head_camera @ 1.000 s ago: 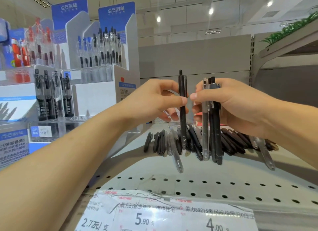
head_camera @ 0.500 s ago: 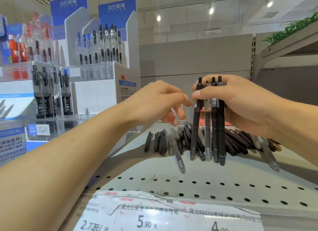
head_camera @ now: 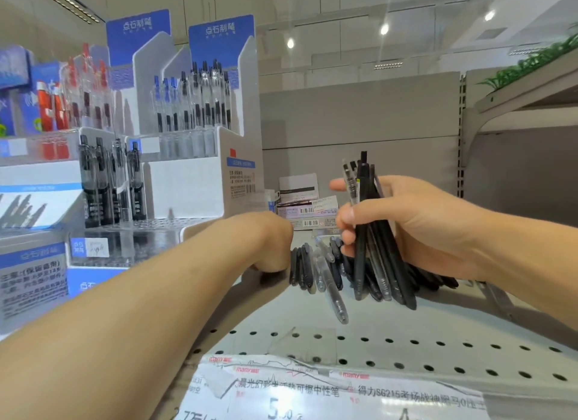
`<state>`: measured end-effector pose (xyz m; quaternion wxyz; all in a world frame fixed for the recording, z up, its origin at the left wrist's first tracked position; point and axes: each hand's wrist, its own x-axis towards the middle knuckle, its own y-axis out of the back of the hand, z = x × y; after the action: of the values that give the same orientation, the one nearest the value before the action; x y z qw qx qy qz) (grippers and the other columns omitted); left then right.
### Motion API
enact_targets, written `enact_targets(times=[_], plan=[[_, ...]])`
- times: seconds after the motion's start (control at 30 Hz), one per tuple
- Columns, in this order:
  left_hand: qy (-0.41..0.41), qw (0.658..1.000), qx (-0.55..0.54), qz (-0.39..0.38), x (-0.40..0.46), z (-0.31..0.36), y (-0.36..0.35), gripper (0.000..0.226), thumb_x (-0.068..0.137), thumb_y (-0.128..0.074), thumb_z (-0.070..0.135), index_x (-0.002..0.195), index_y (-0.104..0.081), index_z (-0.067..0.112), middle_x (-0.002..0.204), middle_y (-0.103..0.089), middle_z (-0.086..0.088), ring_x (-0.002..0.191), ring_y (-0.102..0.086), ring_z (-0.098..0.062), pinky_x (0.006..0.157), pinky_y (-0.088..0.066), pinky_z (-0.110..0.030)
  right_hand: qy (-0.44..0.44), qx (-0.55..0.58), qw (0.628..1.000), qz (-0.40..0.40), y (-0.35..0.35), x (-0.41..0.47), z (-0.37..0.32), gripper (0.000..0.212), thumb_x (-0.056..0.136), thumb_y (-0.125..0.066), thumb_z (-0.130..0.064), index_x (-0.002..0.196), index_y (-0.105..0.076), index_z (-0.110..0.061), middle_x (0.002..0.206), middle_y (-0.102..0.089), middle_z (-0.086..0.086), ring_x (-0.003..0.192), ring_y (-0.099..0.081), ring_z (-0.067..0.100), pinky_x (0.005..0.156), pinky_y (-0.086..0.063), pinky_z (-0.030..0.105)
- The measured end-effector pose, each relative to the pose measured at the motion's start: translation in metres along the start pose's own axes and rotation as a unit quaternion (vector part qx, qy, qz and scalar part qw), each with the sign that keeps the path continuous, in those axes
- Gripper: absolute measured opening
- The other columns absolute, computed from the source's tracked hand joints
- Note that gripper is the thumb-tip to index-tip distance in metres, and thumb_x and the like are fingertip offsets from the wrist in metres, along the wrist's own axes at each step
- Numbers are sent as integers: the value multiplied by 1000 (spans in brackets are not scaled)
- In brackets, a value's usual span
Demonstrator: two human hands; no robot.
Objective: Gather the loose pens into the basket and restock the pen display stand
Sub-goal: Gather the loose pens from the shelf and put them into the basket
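My right hand (head_camera: 422, 225) grips a bundle of several black and clear pens (head_camera: 364, 181), held nearly upright over the shelf. Under it a pile of loose black pens (head_camera: 301, 266) lies on the grey perforated shelf (head_camera: 406, 335), and one clear pen (head_camera: 334, 296) sticks out toward me. My left hand (head_camera: 269, 241) is bent down at the pile's left end, its fingers hidden behind the wrist. The white and blue pen display stand (head_camera: 194, 181) rises at the left with pens in its tiers. No basket is in view.
Flat barcoded boxes (head_camera: 308, 206) are stacked at the back of the shelf behind the pile. More pen displays (head_camera: 62, 106) stand at far left. Price labels (head_camera: 312, 394) run along the shelf's front edge. An upper shelf bracket (head_camera: 488, 119) juts out at right.
My left hand has passed its black pen to the bundle in my right hand, then dropped down to the left end of the pile. The bundle has tilted slightly.
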<state>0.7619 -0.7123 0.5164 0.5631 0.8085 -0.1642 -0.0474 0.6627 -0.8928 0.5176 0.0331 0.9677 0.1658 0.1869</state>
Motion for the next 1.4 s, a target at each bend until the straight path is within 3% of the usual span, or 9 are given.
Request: enact_targets(times=[0.17, 0.3, 0.37, 0.5, 0.83, 1.03, 1.17, 1.27, 1.4], plan=[[29, 980, -119, 154, -2, -10, 10, 36, 91, -58, 16, 125, -44, 12, 79, -52, -2, 63, -57, -18, 51, -46, -30, -9, 19, 999, 45, 3, 3, -3, 24, 91, -66, 1, 113, -64, -8, 80, -68, 9, 70, -67, 22, 75, -62, 39], [-62, 868, -459, 178, -7, -2, 18, 65, 94, -66, 17, 151, -34, 17, 90, -70, -2, 60, -73, -13, 54, -61, -30, -12, 37, 994, 106, 5, 5, -2, 19, 93, -62, 4, 107, -65, -9, 72, -66, 6, 63, -66, 20, 76, -64, 42], [-124, 817, -541, 156, -13, 2, 22, 50, 93, -69, 17, 139, -52, 16, 83, -72, 2, 66, -72, -9, 61, -63, -33, -14, 41, 991, 124, 6, 6, -2, 19, 92, -62, 5, 102, -67, -10, 71, -65, 5, 62, -65, 18, 71, -63, 38], [-214, 777, -579, 119, -24, 2, 26, 8, 93, -70, 18, 98, -65, 17, 81, -72, -1, 80, -73, -16, 72, -62, -36, -16, 37, 987, 153, 11, 8, -2, 20, 89, -64, 5, 96, -67, -12, 81, -64, 8, 71, -66, 18, 70, -61, 34], [-263, 816, -508, 88, -27, 9, 26, 23, 97, -64, 31, 111, -70, 15, 101, -78, 3, 79, -75, -16, 80, -61, -36, 13, -42, 993, 113, 10, 7, -4, 7, 88, -75, -15, 94, -72, -14, 80, -70, 6, 68, -66, 17, 64, -59, 27], [-233, 832, -488, 128, -29, 7, 30, 17, 95, -62, 33, 94, -76, 24, 82, -76, 7, 69, -72, -10, 69, -60, -26, 3, -67, 991, 118, 11, 6, -6, 10, 83, -77, -14, 83, -67, -16, 76, -71, 3, 69, -71, 20, 59, -56, 27], [-127, 922, -305, 201, -15, -3, 24, 22, 95, -53, 28, 110, -69, 28, 95, -75, 7, 64, -67, -6, 75, -55, -27, 7, -45, 987, 151, 10, 9, -4, 12, 85, -73, -8, 89, -65, -17, 75, -65, 2, 74, -71, 21, 75, -63, 44], [-75, 976, -157, 127, -6, -5, 14, 37, 97, -52, 36, 132, -58, 26, 121, -66, -3, 82, -59, -16, 85, -50, -30, 10, -7, 991, 137, 8, 9, -3, 27, 87, -67, 2, 107, -64, -16, 80, -66, 8, 73, -73, 23, 74, -62, 44], [-34, 995, -88, 44, 3, -1, 3, 40, 96, -52, 38, 127, -63, 15, 107, -72, -10, 92, -71, -27, 80, -59, -36, -3, -25, 994, 107, 4, 6, -2, 32, 87, -66, 5, 112, -63, -16, 67, -65, 7, 62, -65, 21, 67, -62, 38]])
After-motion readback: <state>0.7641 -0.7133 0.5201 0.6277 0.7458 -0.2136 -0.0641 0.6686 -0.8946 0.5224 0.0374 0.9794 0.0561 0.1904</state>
